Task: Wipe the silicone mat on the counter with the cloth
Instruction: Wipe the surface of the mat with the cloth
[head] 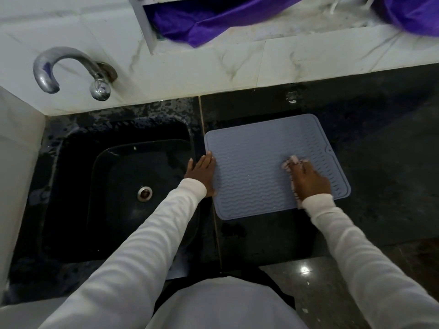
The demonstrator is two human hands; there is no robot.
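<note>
Grey silicone mat (261, 167) lies flat on the black bench (380, 162) just right of the sink (118, 186); left hand (202, 174) spread flat, pinning its sink-side edge against sliding; right hand (308, 179) clutches bunched cloth (293, 161), pressing mid-mat to scrub.

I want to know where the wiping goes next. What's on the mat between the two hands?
Head view: only bare wavy ridges of the mat between the left hand and the right hand gripping the cloth.
</note>
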